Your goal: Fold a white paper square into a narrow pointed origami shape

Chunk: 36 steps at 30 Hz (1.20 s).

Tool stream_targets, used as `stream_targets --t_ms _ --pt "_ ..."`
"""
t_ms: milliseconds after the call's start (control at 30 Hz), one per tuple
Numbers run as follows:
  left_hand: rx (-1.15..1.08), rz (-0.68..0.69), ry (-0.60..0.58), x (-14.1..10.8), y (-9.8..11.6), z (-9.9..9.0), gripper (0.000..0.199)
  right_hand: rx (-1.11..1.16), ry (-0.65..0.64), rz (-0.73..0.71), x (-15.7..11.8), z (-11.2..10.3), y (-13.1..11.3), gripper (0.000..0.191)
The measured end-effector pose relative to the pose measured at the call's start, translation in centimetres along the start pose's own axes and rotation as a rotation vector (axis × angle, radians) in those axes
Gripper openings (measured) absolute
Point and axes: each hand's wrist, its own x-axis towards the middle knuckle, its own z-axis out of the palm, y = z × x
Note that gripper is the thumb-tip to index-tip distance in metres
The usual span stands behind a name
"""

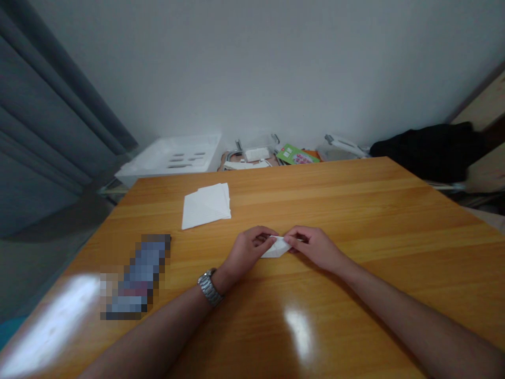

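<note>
A small folded white paper is between my two hands, a little above or on the wooden table; which of the two I cannot tell. My left hand, with a metal watch on its wrist, pinches the paper's left side. On the right side, my right hand grips the paper between thumb and fingers. Some of the fingertips of both hands are hidden behind the paper. Farther back to the left lies a loose stack of white paper sheets.
A pixelated flat object lies on the wooden table at the left. Behind the table's far edge are a white foam tray, a green booklet, clear containers and a black cloth. A grey curtain hangs at the left.
</note>
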Motion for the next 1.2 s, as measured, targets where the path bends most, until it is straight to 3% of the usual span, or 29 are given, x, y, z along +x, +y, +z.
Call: stream_targets --t_ms 167,433,733,1033,1200 --pt "-0.055 -0.045 0.002 0.1 0.1 0.1 0.028 -0.001 -0.005 -0.016 0.0 0.0 -0.4 0.029" --pt "0.034 0.016 -0.022 -0.2 0.4 0.2 0.024 -0.071 -0.011 -0.051 -0.2 0.5 -1.4 0.025" --pt "0.010 -0.007 -0.035 -0.1 0.7 0.3 0.025 -0.076 0.009 -0.040 -0.2 0.6 -1.2 0.027" --pt "0.068 0.034 0.078 0.2 0.0 -0.1 0.022 -0.019 0.123 0.001 0.4 -0.2 -0.4 0.030" --pt "0.092 0.056 0.106 0.2 0.5 -0.3 0.018 -0.008 0.077 -0.002 0.4 -0.3 -0.4 0.030"
